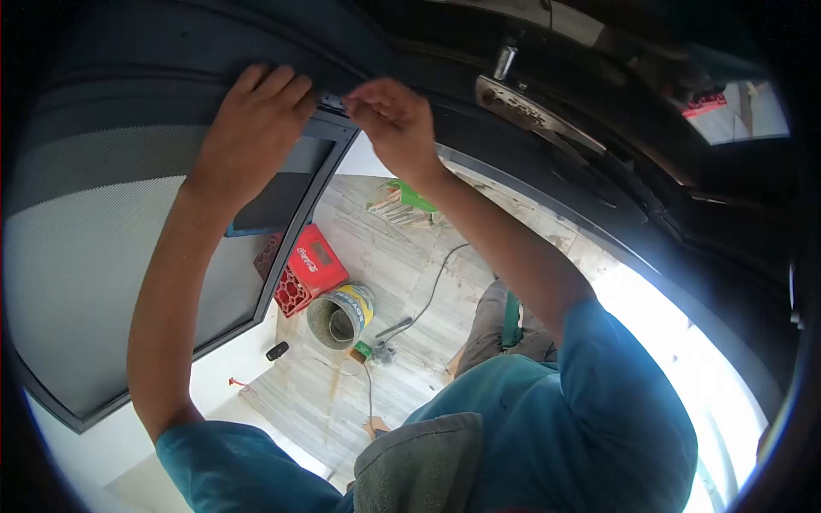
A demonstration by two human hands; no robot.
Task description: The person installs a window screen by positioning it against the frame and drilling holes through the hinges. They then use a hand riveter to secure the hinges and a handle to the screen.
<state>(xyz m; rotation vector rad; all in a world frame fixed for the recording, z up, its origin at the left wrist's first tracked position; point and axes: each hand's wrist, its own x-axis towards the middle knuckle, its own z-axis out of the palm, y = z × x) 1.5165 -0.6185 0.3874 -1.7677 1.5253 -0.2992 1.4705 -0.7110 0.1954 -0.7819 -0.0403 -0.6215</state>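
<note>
Overhead, a dark-framed mesh screen door [103, 231] meets a black lintel [171, 51]. My left hand [256, 124] is raised to the top rail of the screen door, its fingers bent over the rail and their tips hidden. To its right, my right hand [393, 124] is closed in a pinch by the door's upper corner. Just at those fingertips a small metal piece [332, 101] shows on the rail. Whatever is between the right fingers is too small to make out.
A metal bracket [539, 111] hangs from the dark frame on the right. Below, on the tiled floor [342, 393], are a red Coca-Cola crate [318, 261], a bucket [338, 318], a brush [361, 351], a cable [440, 278] and a green item [415, 197].
</note>
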